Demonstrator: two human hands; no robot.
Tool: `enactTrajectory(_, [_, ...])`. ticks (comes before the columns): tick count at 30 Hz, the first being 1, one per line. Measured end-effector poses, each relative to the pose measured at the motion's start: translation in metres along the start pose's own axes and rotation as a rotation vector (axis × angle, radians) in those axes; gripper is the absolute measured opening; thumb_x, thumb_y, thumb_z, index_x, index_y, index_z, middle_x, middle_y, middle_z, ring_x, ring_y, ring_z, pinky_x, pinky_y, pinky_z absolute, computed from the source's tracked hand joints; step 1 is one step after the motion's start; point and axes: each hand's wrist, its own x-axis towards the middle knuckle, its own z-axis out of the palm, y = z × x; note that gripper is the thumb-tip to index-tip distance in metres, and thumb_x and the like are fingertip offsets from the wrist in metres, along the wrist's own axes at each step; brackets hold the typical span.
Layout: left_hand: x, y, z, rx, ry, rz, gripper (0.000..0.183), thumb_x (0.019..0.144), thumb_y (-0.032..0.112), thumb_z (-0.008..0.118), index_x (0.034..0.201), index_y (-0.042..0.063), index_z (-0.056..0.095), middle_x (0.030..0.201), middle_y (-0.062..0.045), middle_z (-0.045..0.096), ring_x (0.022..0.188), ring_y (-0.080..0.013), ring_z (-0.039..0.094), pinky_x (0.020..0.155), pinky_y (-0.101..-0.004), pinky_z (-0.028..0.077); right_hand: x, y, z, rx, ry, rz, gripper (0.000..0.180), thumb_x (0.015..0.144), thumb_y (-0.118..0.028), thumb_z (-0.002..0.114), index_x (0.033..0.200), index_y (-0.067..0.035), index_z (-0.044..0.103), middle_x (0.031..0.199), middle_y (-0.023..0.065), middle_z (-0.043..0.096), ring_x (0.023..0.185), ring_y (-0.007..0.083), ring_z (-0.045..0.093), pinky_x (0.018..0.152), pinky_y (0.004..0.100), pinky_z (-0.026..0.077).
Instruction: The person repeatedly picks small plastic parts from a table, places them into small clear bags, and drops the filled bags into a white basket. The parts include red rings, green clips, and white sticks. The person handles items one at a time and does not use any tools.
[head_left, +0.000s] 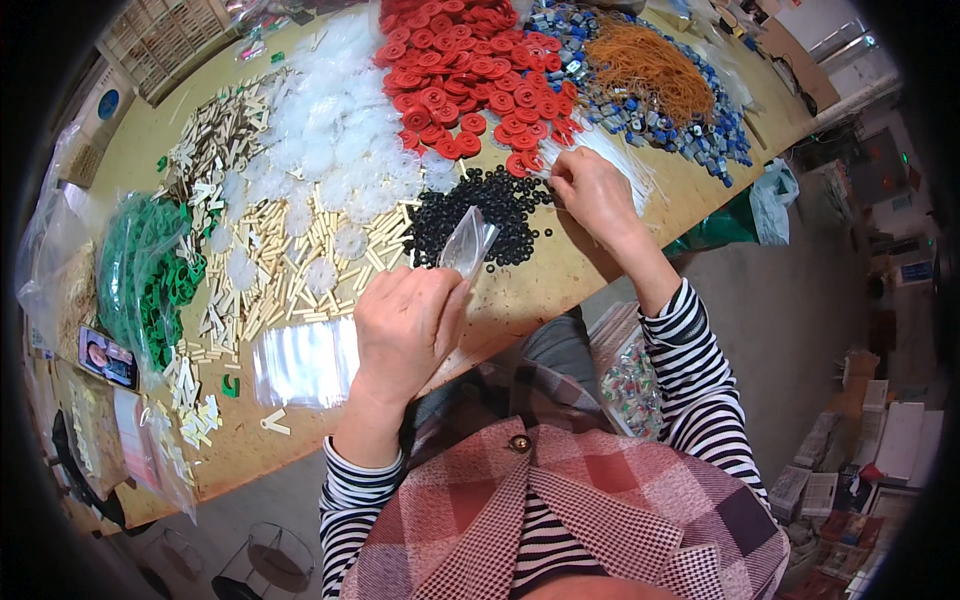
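My left hand (405, 319) grips a small transparent plastic bag (466, 246), its mouth standing up from the fist. Behind the bag lies a heap of small black rings (487, 202). My right hand (596, 191) is at the heap's right edge, fingers bent together; whether they pinch something is hidden. Close to it are red plastic pulley-like wheels (465, 67) and a bundle of thin white sticks (611, 161). Left of the rings spread short cream-coloured tubes (274, 281) and translucent toothed discs (330, 127). A stack of flat transparent bags (304, 364) lies beside my left wrist.
Small blue-and-grey motors (697, 146) and orange rubber bands (649, 71) cover the table's (525, 300) far right. Green plastic parts (154, 277) fill a bag at left, near a phone (109, 356). Below the table edge stands a crate of small bagged parts (634, 386).
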Motion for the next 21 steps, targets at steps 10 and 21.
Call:
enactTrajectory(10, [-0.002,0.001,-0.003,-0.03,0.009,0.007,0.017,0.081,0.006,0.079,0.088,0.009,0.063,0.071,-0.005,0.06,0.062,-0.0243,0.057,0.058,-0.0375,0.042,-0.009,0.002,-0.019,-0.021,-0.032,-0.022,0.014,0.091,-0.016,0.063,0.097,-0.007,0.073,0.096,0.0172,0.073,0.092,0.0386,0.07,0.079,0.048,0.054])
enactTrajectory(21, [-0.002,0.003,-0.007,-0.013,0.003,-0.012,0.015,0.083,0.008,0.078,0.083,0.009,0.063,0.07,-0.005,0.061,0.063,-0.0239,0.059,0.059,-0.0374,0.045,-0.013,0.013,-0.031,0.171,-0.077,-0.005,0.014,0.089,-0.013,0.063,0.095,-0.006,0.073,0.09,0.0156,0.074,0.077,0.0329,0.071,0.071,0.0419,0.055])
